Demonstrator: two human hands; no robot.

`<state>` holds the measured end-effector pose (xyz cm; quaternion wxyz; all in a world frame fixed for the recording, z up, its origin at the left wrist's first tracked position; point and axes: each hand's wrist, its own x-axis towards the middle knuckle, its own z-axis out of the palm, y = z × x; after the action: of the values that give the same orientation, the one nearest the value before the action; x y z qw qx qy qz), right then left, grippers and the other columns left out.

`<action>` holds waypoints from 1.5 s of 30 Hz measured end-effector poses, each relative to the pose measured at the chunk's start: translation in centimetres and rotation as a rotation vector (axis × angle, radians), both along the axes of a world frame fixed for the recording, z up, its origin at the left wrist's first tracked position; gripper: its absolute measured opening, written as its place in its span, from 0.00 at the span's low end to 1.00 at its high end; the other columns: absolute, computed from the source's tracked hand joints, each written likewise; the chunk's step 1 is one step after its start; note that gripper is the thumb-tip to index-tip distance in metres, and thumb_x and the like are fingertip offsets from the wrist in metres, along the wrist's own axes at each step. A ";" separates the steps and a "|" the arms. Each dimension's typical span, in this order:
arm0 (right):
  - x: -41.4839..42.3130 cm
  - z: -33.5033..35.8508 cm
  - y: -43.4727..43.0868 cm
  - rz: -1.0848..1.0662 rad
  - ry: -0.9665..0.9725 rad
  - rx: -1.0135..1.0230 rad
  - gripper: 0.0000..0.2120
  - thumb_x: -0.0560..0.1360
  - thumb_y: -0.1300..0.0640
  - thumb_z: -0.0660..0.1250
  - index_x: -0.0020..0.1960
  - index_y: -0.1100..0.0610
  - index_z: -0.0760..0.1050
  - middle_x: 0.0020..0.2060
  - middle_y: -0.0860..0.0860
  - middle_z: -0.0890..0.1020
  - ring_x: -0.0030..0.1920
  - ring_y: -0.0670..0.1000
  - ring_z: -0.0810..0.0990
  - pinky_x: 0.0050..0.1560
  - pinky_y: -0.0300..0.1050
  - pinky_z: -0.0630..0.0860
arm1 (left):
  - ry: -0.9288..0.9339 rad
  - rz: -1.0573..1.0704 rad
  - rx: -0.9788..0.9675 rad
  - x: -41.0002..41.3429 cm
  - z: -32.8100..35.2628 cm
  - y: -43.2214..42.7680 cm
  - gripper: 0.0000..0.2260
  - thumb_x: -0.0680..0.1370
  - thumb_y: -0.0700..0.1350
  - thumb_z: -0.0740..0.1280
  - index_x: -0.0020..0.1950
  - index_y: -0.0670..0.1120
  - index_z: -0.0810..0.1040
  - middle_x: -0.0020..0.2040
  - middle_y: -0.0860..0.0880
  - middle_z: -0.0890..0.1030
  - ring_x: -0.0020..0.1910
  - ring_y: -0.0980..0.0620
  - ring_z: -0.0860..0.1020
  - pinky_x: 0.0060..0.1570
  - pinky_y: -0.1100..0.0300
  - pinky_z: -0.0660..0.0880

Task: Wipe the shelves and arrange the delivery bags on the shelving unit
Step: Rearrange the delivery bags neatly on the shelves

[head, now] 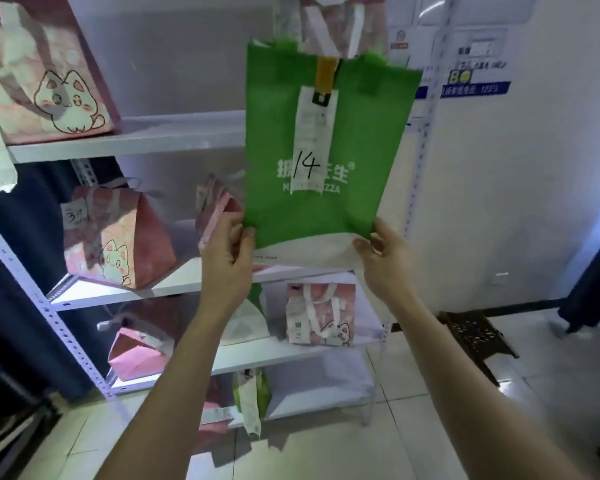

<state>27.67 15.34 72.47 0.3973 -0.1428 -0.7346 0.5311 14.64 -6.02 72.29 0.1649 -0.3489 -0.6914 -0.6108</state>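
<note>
Item: green delivery bag (326, 150), non-woven with a white base band. A receipt (312, 133) marked "14" is fixed to its face.
Location: centre of frame, held upright in front of the shelving unit (174, 133), base just above the middle shelf.
Left hand (227, 251): thumb and fingers pinch the bag's lower left corner.
Right hand (385, 258): fingers curled on the lower right edge, at the white band.

Placed stock:
- Pink cat bag (45, 81), upper left, top shelf.
- Pink cat bag (118, 237), centre left.
- Small pink cat bag (321, 313), below centre.
- Tipped pink bag (136, 355), lower left, which looks unsorted.

Status, as judged: arranging is partway, and the green bag is not yet set down. No cloth shows, so wiping cannot be assessed.
</note>
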 end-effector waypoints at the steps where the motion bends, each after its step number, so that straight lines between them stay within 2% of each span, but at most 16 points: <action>1: 1.1 -1.2 0.9 -0.010 -0.026 -0.018 0.17 0.83 0.68 0.65 0.64 0.50 0.80 0.52 0.40 0.85 0.51 0.40 0.83 0.47 0.30 0.76 | -0.031 -0.036 -0.020 0.4 -1.3 1.2 0.04 0.88 0.40 0.63 0.58 0.49 0.76 0.48 0.46 0.85 0.47 0.44 0.82 0.47 0.48 0.78; 4: 3.2 -4.8 4.0 -0.070 -0.086 -0.052 0.21 0.83 0.68 0.64 0.64 0.44 0.80 0.53 0.39 0.86 0.50 0.41 0.84 0.50 0.40 0.81 | -0.116 -0.104 -0.101 1.7 -4.6 4.8 0.04 0.88 0.42 0.63 0.58 0.51 0.76 0.50 0.49 0.85 0.50 0.50 0.83 0.50 0.50 0.80; 7: 3.7 -7.7 6.7 -0.147 -0.146 -0.064 0.23 0.83 0.69 0.62 0.64 0.41 0.79 0.50 0.45 0.87 0.34 0.41 0.78 0.34 0.36 0.73 | -0.163 -0.130 -0.180 1.8 -7.7 8.0 0.05 0.88 0.42 0.63 0.54 0.51 0.74 0.46 0.53 0.82 0.45 0.52 0.81 0.48 0.52 0.77; 9: 3.3 -9.2 8.5 -0.173 -0.188 -0.070 0.23 0.84 0.68 0.62 0.63 0.40 0.79 0.48 0.48 0.87 0.29 0.43 0.71 0.29 0.39 0.68 | -0.174 -0.106 -0.240 0.8 -9.3 9.8 0.04 0.88 0.45 0.63 0.54 0.52 0.73 0.43 0.55 0.81 0.42 0.51 0.80 0.46 0.49 0.77; 11: 2.2 -10.2 10.3 -0.178 -0.211 -0.071 0.24 0.83 0.68 0.61 0.62 0.39 0.80 0.47 0.49 0.87 0.30 0.47 0.71 0.32 0.44 0.68 | -0.175 -0.068 -0.283 -0.4 -10.0 11.6 0.03 0.88 0.47 0.64 0.54 0.52 0.71 0.41 0.55 0.80 0.40 0.48 0.79 0.47 0.47 0.77; 17: -3.7 -11.2 14.5 -0.189 -0.248 -0.101 0.23 0.83 0.70 0.60 0.61 0.43 0.81 0.48 0.46 0.86 0.34 0.52 0.77 0.32 0.44 0.72 | -0.221 -0.088 -0.302 -5.2 -10.4 16.1 0.05 0.89 0.47 0.62 0.54 0.55 0.70 0.42 0.57 0.79 0.36 0.59 0.75 0.39 0.57 0.73; 21: -7.5 -12.5 16.3 -0.194 -0.292 -0.072 0.20 0.81 0.70 0.59 0.54 0.46 0.81 0.47 0.48 0.85 0.47 0.56 0.83 0.43 0.51 0.80 | -0.244 -0.079 -0.313 -8.5 -11.0 17.9 0.07 0.88 0.43 0.62 0.52 0.54 0.70 0.37 0.58 0.76 0.34 0.62 0.73 0.35 0.65 0.68; 25: -10.6 -13.3 17.6 -0.163 -0.333 -0.057 0.17 0.81 0.70 0.59 0.49 0.50 0.79 0.44 0.49 0.84 0.45 0.56 0.82 0.41 0.47 0.76 | -0.251 -0.006 -0.332 -10.7 -11.5 18.8 0.07 0.88 0.41 0.64 0.52 0.49 0.69 0.38 0.55 0.74 0.33 0.64 0.72 0.34 0.66 0.67; 28: -13.3 -13.6 18.3 -0.118 -0.359 -0.041 0.19 0.80 0.71 0.57 0.46 0.49 0.77 0.40 0.50 0.83 0.39 0.54 0.79 0.36 0.44 0.71 | -0.239 0.060 -0.369 -12.3 -11.9 18.8 0.08 0.86 0.42 0.67 0.53 0.49 0.69 0.40 0.53 0.74 0.35 0.62 0.72 0.34 0.67 0.69; 31: -15.8 -13.9 17.9 -0.065 -0.414 -0.008 0.22 0.80 0.71 0.55 0.52 0.48 0.78 0.44 0.48 0.84 0.42 0.52 0.80 0.34 0.40 0.72 | -0.278 0.140 -0.372 -13.6 -12.5 17.9 0.09 0.86 0.41 0.68 0.53 0.49 0.68 0.41 0.52 0.75 0.37 0.59 0.73 0.36 0.67 0.70; 33: -17.3 -14.2 17.3 -0.002 -0.434 0.012 0.22 0.78 0.73 0.55 0.56 0.53 0.80 0.47 0.51 0.85 0.47 0.54 0.82 0.40 0.47 0.78 | -0.293 0.178 -0.363 -14.2 -12.9 17.0 0.10 0.85 0.39 0.68 0.53 0.50 0.69 0.41 0.53 0.77 0.38 0.60 0.75 0.41 0.60 0.74; 35: -18.5 -14.5 16.8 0.038 -0.427 0.035 0.22 0.76 0.74 0.55 0.58 0.55 0.80 0.48 0.54 0.85 0.48 0.55 0.82 0.42 0.50 0.80 | -0.285 0.203 -0.370 -14.6 -13.2 16.0 0.10 0.84 0.38 0.69 0.53 0.50 0.69 0.42 0.54 0.77 0.38 0.62 0.76 0.42 0.61 0.75; 38: -19.6 -14.4 17.0 0.050 -0.436 0.055 0.19 0.76 0.74 0.56 0.53 0.55 0.78 0.44 0.53 0.83 0.42 0.52 0.79 0.35 0.36 0.73 | -0.297 0.236 -0.375 -15.0 -13.9 15.9 0.10 0.84 0.37 0.68 0.54 0.49 0.69 0.42 0.53 0.78 0.38 0.62 0.76 0.42 0.62 0.74; 40: -19.3 -14.3 17.8 0.045 -0.438 0.066 0.16 0.77 0.74 0.56 0.48 0.55 0.73 0.38 0.51 0.79 0.38 0.51 0.74 0.31 0.35 0.68 | -0.289 0.238 -0.389 -14.8 -14.2 16.7 0.09 0.85 0.37 0.67 0.55 0.49 0.68 0.42 0.53 0.78 0.39 0.62 0.76 0.43 0.62 0.74; 43: -18.6 -14.2 19.5 0.051 -0.473 0.080 0.13 0.80 0.72 0.56 0.49 0.56 0.72 0.37 0.48 0.76 0.37 0.49 0.72 0.29 0.34 0.67 | -0.321 0.206 -0.402 -14.9 -14.9 18.3 0.10 0.85 0.36 0.66 0.56 0.50 0.69 0.48 0.53 0.81 0.46 0.62 0.80 0.44 0.66 0.74; 45: -18.5 -14.1 20.5 0.080 -0.514 0.094 0.12 0.82 0.70 0.57 0.54 0.56 0.74 0.43 0.50 0.81 0.39 0.50 0.76 0.29 0.35 0.67 | -0.329 0.204 -0.405 -15.2 -15.2 19.2 0.11 0.85 0.36 0.65 0.56 0.52 0.69 0.52 0.52 0.83 0.52 0.57 0.82 0.48 0.60 0.77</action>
<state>9.14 35.86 58.42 0.1826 -0.2252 -0.8404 0.4579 -0.55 13.16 57.11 0.0378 -0.1994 -0.8485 -0.4888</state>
